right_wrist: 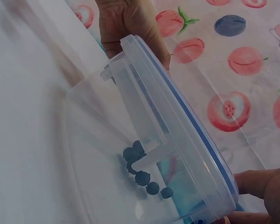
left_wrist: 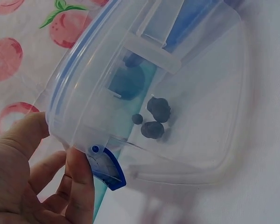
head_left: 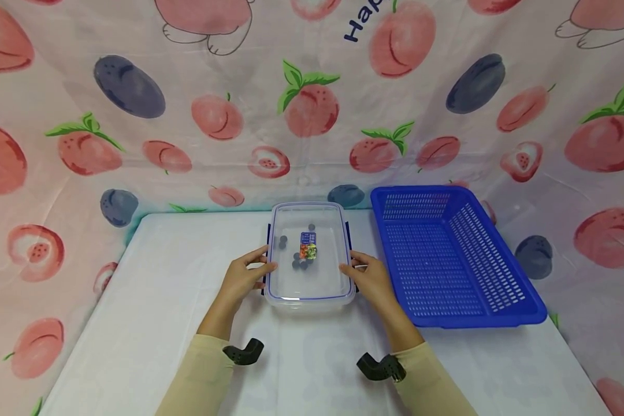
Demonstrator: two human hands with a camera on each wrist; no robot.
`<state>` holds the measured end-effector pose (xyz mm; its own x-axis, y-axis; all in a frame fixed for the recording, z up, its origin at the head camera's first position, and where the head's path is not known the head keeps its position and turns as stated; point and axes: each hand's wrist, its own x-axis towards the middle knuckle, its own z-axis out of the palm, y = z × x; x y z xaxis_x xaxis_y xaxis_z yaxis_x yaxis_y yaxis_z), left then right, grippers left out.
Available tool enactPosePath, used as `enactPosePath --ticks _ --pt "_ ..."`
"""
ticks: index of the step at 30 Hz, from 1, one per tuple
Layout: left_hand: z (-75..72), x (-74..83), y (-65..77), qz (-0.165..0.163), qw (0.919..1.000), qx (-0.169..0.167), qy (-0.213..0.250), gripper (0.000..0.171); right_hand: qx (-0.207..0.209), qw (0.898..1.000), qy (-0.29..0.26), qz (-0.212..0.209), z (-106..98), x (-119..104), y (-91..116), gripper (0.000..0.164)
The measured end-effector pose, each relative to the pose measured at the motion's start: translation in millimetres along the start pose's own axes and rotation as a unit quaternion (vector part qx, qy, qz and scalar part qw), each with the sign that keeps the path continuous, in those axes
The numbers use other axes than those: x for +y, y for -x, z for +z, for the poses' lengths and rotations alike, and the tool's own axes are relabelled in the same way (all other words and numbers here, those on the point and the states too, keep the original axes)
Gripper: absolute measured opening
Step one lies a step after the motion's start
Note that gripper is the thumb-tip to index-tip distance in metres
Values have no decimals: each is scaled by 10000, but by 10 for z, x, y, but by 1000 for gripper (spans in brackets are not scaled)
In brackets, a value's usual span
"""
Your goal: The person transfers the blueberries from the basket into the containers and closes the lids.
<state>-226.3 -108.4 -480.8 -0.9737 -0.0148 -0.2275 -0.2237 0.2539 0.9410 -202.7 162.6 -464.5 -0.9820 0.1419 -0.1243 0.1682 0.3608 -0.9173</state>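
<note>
A clear plastic food container (head_left: 291, 289) with a blue-edged lid (head_left: 325, 231) is between the two hands. Several small dark blueberries (left_wrist: 158, 108) lie inside it, seen through the walls. My left hand (head_left: 244, 274) holds the left side, thumb on the lid's edge and fingers by a blue latch (left_wrist: 107, 170) that sticks outward in the left wrist view. On the opposite side my right hand (head_left: 368, 276) grips the container likewise, thumb on the lid and fingers at the side. A colourful label (head_left: 308, 245) is on the lid. The right-side latch is mostly hidden in the right wrist view.
A blue perforated plastic basket (head_left: 522, 315) stands right of the container, close to the right forearm. White cloth covers the table (head_left: 156, 277). A fruit-patterned sheet (head_left: 312, 34) hangs behind and at both sides. Black wrist mounts (head_left: 244, 352) stick out from the sleeves.
</note>
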Motion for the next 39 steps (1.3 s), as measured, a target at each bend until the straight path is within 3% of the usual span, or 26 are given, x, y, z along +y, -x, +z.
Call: enactPosePath --ticks 15,24,39 --pt "-4 9 13 78 9998 -122 98 61 -31 9998 126 -155 2 12 25 53" --pt "-3 -9 12 110 9998 -138 23 62 42 9985 468 -294 28 26 30 53" --pt "32 -10 9 27 9999 -67 92 60 28 9987 388 -331 12 44 44 53"
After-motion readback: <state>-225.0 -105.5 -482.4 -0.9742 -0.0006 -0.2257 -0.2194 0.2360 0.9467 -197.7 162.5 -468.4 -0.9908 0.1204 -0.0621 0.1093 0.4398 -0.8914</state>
